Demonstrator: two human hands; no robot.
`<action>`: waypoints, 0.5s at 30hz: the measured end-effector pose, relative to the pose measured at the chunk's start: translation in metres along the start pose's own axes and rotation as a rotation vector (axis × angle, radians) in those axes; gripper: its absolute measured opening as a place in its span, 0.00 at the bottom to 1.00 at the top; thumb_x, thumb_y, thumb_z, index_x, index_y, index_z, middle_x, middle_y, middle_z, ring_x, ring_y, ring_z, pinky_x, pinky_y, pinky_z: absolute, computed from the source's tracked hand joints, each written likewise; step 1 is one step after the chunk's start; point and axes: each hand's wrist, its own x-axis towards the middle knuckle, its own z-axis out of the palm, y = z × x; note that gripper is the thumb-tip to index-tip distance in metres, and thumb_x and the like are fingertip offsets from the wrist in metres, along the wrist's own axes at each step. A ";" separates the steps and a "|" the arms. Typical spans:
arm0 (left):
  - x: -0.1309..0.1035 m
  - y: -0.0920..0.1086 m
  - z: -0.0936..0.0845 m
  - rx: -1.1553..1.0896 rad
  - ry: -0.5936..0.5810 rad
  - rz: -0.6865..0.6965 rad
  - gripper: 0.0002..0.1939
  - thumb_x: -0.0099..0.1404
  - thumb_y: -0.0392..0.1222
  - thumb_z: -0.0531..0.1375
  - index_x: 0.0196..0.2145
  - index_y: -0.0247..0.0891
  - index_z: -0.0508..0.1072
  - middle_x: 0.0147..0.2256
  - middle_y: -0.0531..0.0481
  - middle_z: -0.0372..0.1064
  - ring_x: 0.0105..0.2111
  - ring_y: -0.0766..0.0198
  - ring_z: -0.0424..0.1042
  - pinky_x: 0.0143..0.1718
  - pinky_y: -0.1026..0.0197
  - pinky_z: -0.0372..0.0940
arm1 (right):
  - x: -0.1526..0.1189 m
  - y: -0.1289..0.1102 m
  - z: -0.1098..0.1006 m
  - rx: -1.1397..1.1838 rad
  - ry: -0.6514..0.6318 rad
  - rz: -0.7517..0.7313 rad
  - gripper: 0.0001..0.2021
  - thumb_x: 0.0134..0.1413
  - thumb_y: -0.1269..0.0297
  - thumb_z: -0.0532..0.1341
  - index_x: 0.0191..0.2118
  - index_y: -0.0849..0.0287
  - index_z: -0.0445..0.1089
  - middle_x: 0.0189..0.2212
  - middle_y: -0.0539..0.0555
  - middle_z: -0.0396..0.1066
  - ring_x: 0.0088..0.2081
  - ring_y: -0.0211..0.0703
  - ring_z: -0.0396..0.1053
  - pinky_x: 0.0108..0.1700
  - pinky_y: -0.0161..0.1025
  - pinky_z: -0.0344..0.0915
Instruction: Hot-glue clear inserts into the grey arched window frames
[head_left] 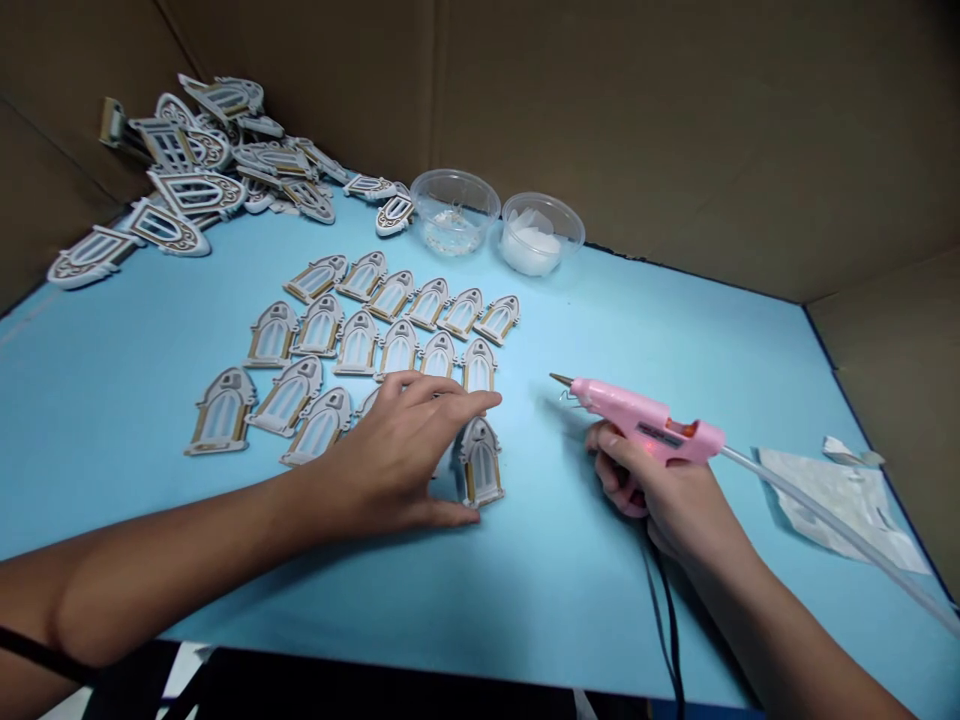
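Small white and gold arched window pieces [356, 343] lie in three rows on the light blue table. My left hand [412, 440] spans the right end of the front row, thumb and fingers apart. Just right of its fingertips, a window piece [481, 463] stands tilted up; whether the thumb touches it is unclear. My right hand [645, 480] is wrapped round the handle of a pink glue gun [637, 412], whose metal nozzle points left. A long clear glue stick [832, 525] runs out of the gun's back.
A heap of larger arched pieces [199, 190] fills the back left. Two clear plastic bowls, one with small bits [454, 215] and one with white material [532, 240], stand at the back. Crumpled paper [840, 500] lies at right. Cardboard walls [637, 120] surround the table.
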 end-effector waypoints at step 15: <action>0.011 -0.009 -0.029 0.380 0.150 0.018 0.23 0.77 0.44 0.51 0.25 0.38 0.73 0.26 0.47 0.73 0.34 0.54 0.71 0.44 0.49 0.54 | -0.001 -0.018 -0.001 0.186 0.178 0.047 0.17 0.50 0.50 0.69 0.35 0.60 0.71 0.19 0.48 0.62 0.18 0.32 0.55 0.18 0.31 0.48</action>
